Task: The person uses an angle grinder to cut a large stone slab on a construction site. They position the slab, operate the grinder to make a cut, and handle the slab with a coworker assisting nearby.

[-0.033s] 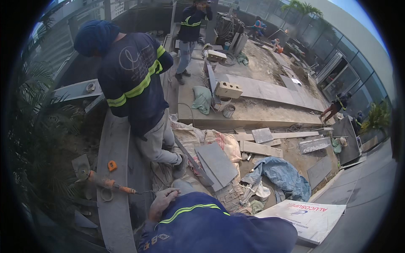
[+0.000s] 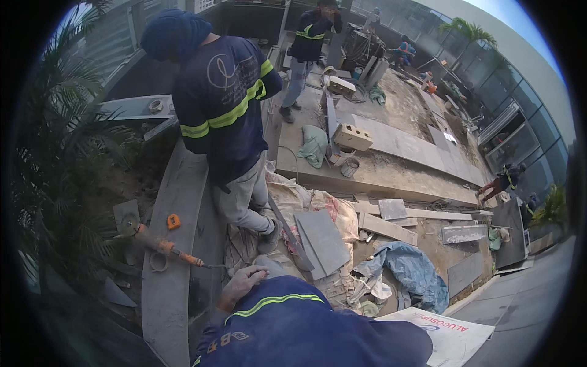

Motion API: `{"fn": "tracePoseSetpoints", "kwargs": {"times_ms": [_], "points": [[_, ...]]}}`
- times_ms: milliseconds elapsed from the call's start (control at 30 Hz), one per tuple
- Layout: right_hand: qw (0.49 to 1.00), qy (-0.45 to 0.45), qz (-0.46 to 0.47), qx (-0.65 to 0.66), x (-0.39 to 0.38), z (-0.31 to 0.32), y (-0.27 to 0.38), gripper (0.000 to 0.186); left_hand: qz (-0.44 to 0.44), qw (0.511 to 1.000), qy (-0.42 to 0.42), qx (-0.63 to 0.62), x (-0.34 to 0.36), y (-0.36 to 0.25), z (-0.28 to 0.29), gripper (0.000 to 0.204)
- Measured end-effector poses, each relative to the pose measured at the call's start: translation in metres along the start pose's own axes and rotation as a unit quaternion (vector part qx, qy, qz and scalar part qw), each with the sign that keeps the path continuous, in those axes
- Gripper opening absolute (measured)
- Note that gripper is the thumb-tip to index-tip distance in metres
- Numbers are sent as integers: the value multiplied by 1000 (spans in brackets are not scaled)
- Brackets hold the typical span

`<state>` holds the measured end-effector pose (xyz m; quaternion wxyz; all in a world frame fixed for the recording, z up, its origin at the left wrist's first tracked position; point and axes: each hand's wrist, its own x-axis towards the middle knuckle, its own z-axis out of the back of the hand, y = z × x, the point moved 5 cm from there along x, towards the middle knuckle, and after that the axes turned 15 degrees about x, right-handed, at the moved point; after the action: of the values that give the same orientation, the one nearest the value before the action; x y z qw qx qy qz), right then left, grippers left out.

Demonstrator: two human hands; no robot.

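Note:
My left hand (image 2: 243, 285) rests over my grey-trousered knee (image 2: 274, 266), fingers laid along it and holding nothing. My dark blue shirt (image 2: 318, 330), with a yellow reflective stripe, fills the lower middle. My right hand is out of view. Left of my hand, on a long grey slab (image 2: 168, 293), lies an orange corded power tool (image 2: 164, 244) that looks like an angle grinder. Beside it are an orange tape measure (image 2: 173, 221) and a tape roll (image 2: 158, 262). Flat grey panels (image 2: 324, 241) lie on pale sacks ahead of my knee.
Close ahead on the left stands a co-worker (image 2: 226, 110); another person (image 2: 304, 55) stands farther back. Right of the sacks are a crumpled blue tarp (image 2: 409, 272) and a white printed board (image 2: 455, 333). A hollow block (image 2: 353, 137) and bucket (image 2: 350, 167) sit near a raised ledge.
The view has turned slightly, so the surroundings sit farther right, and less of the white board shows. My left hand stays on my knee.

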<state>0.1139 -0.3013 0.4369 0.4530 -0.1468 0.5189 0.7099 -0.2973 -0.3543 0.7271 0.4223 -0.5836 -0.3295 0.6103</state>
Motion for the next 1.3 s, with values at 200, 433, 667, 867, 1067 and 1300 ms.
{"fn": "tracePoseSetpoints", "kwargs": {"times_ms": [200,433,667,867,1067,1300], "points": [[921,157,246,-260,114,90,70,19,-92,983,-140,80,-52,-28,24,40],[925,118,333,-141,210,137,189,5,-61,947,-287,-132,-128,-38,36,43],[919,241,296,-104,210,113,259,13,-9,846,-469,-253,-161,19,23,44],[950,240,170,-102,221,134,209,14,31,763,-581,-283,-178,33,0,49],[971,208,118,24,249,152,118,28,67,763,-584,-268,-176,25,-2,50],[790,189,441,-382,289,162,29,24,105,780,-569,-241,-171,41,2,46]]}}
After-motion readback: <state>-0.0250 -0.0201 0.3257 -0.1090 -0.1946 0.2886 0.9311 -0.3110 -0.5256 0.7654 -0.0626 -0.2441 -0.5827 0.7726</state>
